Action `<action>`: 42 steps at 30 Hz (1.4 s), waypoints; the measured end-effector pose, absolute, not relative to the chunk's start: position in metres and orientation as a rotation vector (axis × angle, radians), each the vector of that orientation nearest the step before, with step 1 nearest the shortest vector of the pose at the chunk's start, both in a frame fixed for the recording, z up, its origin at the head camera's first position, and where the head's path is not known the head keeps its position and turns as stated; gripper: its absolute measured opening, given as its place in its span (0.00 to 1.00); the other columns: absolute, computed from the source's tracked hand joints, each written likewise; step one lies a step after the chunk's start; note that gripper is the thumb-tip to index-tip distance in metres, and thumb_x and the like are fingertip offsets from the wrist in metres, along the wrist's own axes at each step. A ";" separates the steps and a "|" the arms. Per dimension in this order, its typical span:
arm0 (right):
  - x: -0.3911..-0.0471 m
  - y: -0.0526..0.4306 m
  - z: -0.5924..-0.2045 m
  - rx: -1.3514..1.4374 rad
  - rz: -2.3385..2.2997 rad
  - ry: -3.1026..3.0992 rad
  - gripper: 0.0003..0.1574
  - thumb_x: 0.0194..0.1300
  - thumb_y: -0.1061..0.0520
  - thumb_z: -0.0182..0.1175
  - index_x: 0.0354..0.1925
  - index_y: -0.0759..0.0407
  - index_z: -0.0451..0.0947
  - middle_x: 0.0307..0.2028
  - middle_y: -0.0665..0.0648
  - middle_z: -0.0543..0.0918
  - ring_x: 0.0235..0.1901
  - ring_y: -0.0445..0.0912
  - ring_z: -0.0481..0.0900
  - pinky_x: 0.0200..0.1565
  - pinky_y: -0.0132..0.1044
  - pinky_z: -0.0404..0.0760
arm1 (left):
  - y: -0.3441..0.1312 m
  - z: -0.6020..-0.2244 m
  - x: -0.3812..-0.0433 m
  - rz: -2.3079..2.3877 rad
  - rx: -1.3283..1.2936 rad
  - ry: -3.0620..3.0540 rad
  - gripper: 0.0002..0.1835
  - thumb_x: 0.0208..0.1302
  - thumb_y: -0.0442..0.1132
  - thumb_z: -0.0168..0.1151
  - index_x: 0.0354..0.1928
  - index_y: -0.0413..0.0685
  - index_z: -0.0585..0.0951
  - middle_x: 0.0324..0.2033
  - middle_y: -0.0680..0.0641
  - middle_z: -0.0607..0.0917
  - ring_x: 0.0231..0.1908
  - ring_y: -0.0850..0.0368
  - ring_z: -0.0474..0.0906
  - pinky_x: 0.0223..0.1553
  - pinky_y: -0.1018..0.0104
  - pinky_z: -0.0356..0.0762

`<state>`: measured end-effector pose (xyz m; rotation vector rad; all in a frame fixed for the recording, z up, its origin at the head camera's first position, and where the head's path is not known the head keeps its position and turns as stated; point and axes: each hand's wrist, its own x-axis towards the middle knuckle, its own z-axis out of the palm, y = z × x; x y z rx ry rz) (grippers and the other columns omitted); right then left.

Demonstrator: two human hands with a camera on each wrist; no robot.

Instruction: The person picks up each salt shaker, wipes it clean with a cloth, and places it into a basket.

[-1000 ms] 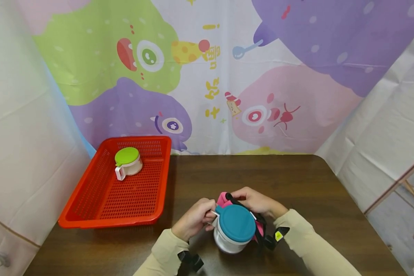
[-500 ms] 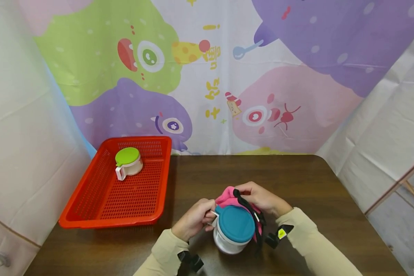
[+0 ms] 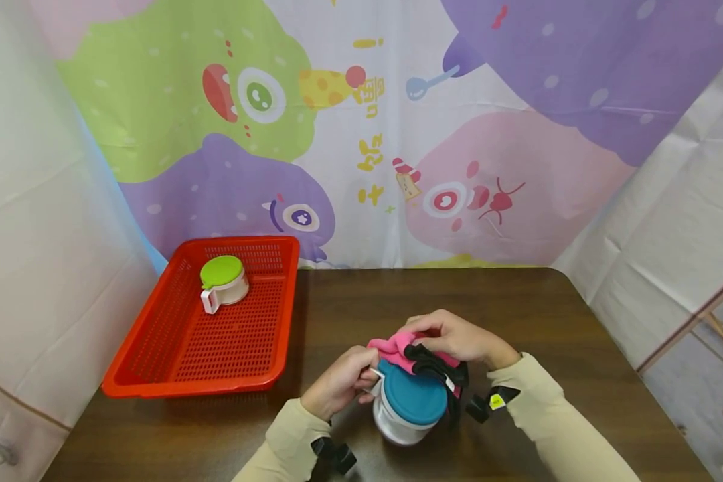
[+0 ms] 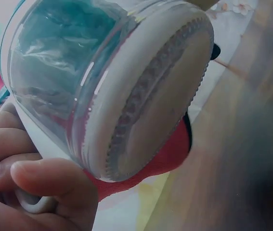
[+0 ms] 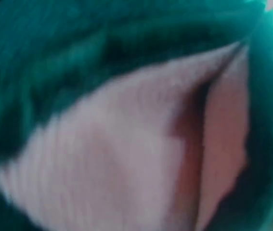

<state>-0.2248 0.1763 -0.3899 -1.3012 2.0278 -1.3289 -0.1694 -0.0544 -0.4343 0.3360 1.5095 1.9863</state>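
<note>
A clear jar (image 3: 397, 427) with a blue lid (image 3: 414, 399) is held above the brown table. My left hand (image 3: 342, 383) grips its white handle, fingers curled round it. In the left wrist view the jar's pale base (image 4: 155, 96) is tilted toward the camera, and the cloth's pink fabric (image 4: 172, 149) shows behind. My right hand (image 3: 454, 338) pinches a pink cloth with black trim (image 3: 393, 347), which lies over the lid's far edge and down the jar's right side. Blurred cloth (image 5: 112, 149) fills the right wrist view, hiding the right fingertips there.
At the left stands a red perforated basket (image 3: 241, 384), holding another handled jar with a lime-green lid (image 3: 221, 272). The brown table (image 3: 548, 321) ends at a cartoon-print curtain (image 3: 361, 241) behind. White sheets hang on both sides.
My right hand has moved up and away from me, bringing the cloth from the jar's right side over the lid's far edge. The left hand and jar stay nearly in place.
</note>
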 end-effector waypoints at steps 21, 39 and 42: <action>-0.238 0.167 -0.391 -1.136 -1.095 1.993 0.18 0.69 0.56 0.54 0.53 0.62 0.81 0.44 0.61 0.86 0.41 0.44 0.81 0.47 0.37 0.80 | -0.050 -0.435 -0.166 1.950 0.356 1.580 0.19 0.57 0.33 0.41 0.10 0.52 0.57 0.09 0.58 0.58 0.12 0.62 0.51 0.15 0.73 0.58; -0.238 0.170 -0.426 -0.941 -1.253 1.938 0.17 0.68 0.60 0.53 0.48 0.70 0.80 0.35 0.50 0.84 0.35 0.44 0.77 0.41 0.34 0.77 | -0.051 -0.429 -0.166 2.031 0.379 1.540 0.19 0.58 0.33 0.40 0.11 0.53 0.57 0.09 0.59 0.58 0.12 0.62 0.51 0.15 0.73 0.59; -0.235 0.171 -0.431 -0.850 -1.308 1.931 0.17 0.67 0.62 0.53 0.48 0.72 0.80 0.33 0.48 0.83 0.35 0.44 0.76 0.39 0.34 0.77 | -0.053 -0.428 -0.166 2.076 0.385 1.510 0.19 0.59 0.33 0.39 0.11 0.53 0.57 0.09 0.59 0.57 0.12 0.61 0.51 0.15 0.73 0.59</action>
